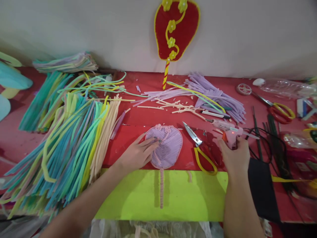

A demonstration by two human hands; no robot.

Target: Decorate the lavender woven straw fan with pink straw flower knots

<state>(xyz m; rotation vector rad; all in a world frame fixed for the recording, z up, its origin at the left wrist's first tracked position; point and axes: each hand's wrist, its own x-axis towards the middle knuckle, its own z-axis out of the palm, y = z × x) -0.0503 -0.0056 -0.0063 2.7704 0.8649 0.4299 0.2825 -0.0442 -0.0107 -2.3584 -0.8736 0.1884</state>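
A small lilac fan [170, 150] with pink edging, pink flowers along its top and a pink wrapped handle [161, 191] lies in front of me. My left hand [140, 152] rests on the fan's left side, fingers stretched over its face. Their tips touch the surface near a thin pink strip. On the right, my right hand [234, 153] is closed around the handle of a pink hot glue gun [231, 132], whose nozzle points left. Between the fan and that hand lie yellow-and-red-handled scissors [196, 140], blades partly apart. Part of the gun's grip is hidden by my fingers.
Bundles of coloured pipe cleaners [71, 148] cover the left side, with lilac pipe cleaners [218, 96] at the back. A red fan [177, 31] leans against the wall. Other scissors [279, 110], a plastic bottle [284, 86] and black cable [269, 138] lie right. A lime-green sheet [126, 195] lines the front.
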